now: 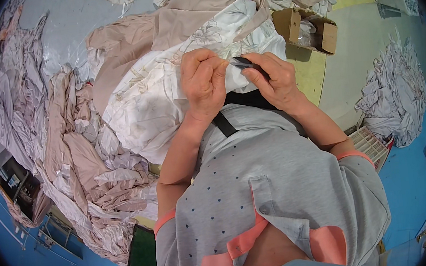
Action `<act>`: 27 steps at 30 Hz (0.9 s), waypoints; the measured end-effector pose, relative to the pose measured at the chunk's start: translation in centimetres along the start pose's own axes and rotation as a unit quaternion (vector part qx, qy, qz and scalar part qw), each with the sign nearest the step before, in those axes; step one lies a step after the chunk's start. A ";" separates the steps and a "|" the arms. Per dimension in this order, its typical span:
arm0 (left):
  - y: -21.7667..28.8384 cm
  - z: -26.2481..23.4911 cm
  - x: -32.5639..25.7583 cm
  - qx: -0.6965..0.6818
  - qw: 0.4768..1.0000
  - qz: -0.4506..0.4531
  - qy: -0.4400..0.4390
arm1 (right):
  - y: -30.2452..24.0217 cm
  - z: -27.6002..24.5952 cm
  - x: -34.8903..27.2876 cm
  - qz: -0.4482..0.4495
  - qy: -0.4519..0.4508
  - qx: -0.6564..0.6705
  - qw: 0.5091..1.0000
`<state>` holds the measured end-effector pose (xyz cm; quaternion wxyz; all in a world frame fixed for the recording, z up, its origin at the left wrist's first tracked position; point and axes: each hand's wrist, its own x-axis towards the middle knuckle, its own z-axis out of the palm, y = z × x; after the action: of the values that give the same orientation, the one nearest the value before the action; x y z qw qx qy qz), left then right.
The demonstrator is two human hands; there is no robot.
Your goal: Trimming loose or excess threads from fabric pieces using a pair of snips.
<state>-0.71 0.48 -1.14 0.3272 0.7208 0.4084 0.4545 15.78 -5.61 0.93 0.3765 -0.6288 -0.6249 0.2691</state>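
My right hand (pixel 276 80) grips a pair of small black thread snips (pixel 242 62), their tip pointing left. Close to that tip, my left hand (pixel 204 82) is closed in a pinch, its thumb and forefinger pressed together. Whatever lies between those fingertips is too small to make out. Under and beyond both hands spreads white fabric (pixel 142 104) with a faint flower print, heaped over my lap and the table. Beige fabric (pixel 185 16) is bunched along its far side.
An open cardboard box (pixel 311 31) with clear plastic inside stands beyond my right hand. Piles of beige and grey-lilac cloth (pixel 81 167) fill the left side. At the right are another grey cloth heap (pixel 395 93) and a cream plastic crate (pixel 369 145) above the blue floor.
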 end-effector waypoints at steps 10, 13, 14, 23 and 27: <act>-0.1 -0.3 -0.3 0.002 1.000 0.001 -0.023 | 0.5 0.2 -0.1 0.022 -0.010 0.004 1.000; 0.6 -0.6 0.0 -0.011 1.000 -0.008 -0.006 | 0.9 0.4 -0.3 0.016 -0.006 0.003 1.000; 0.8 -0.8 -0.1 -0.010 1.000 -0.008 -0.006 | 0.9 0.4 -0.4 0.029 0.026 0.046 0.998; 4.7 -1.9 -1.5 -0.125 0.979 0.055 -0.150 | 2.4 0.4 -0.8 0.204 -0.004 0.344 0.917; 6.6 2.4 -0.9 -0.176 0.947 0.047 -0.264 | 3.9 -1.0 0.4 0.282 -0.047 0.500 0.818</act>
<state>3.14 -3.54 3.16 0.5230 0.7645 0.1864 0.3276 18.91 -5.12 -1.55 0.5168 -0.4895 -0.2170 0.6680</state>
